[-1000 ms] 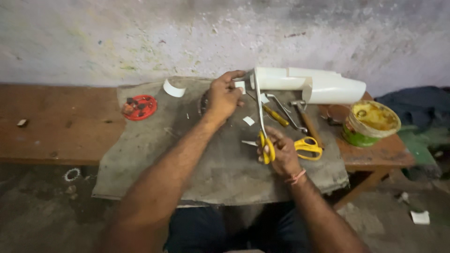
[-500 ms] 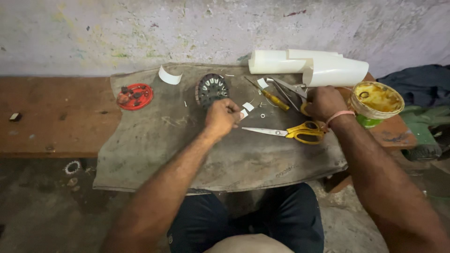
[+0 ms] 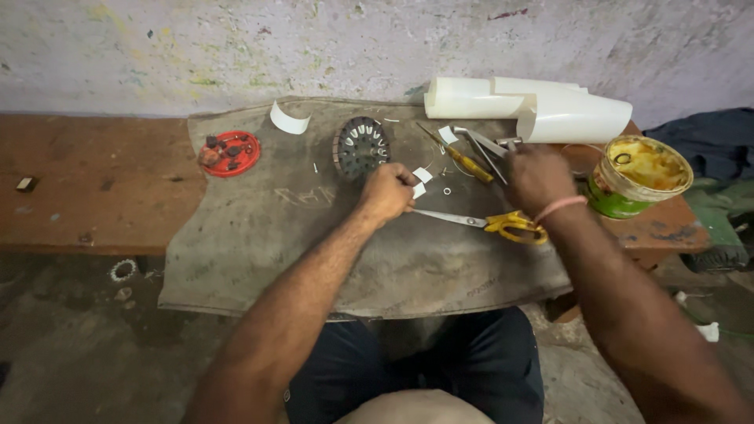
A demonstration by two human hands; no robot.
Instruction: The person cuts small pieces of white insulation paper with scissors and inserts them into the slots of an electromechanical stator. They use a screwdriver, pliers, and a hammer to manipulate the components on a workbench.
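My left hand (image 3: pixel 387 192) rests on the grey cloth (image 3: pixel 259 235), fingers curled around a small white paper piece (image 3: pixel 419 189); another white piece (image 3: pixel 422 174) lies just beyond it. A round dark slotted metal part (image 3: pixel 360 146) sits behind that hand. My right hand (image 3: pixel 536 177) is closed over metal pliers (image 3: pixel 487 144) at the right. Yellow-handled scissors (image 3: pixel 491 221) lie flat between the two hands, blades pointing left. A yellow-handled screwdriver (image 3: pixel 463 161) lies beside the pliers.
Rolled white sheets (image 3: pixel 534 106) lie at the back right against the wall. An open tin of yellow paste (image 3: pixel 638 174) stands at the right. A red lid with small parts (image 3: pixel 229 152) and a curled white strip (image 3: pixel 287 120) are at the left. The cloth covers a wooden bench (image 3: pixel 86 180).
The right hand let go of the scissors, which now lie flat, and moved back right onto the pliers. The left hand came down from the white rolls to the paper pieces.
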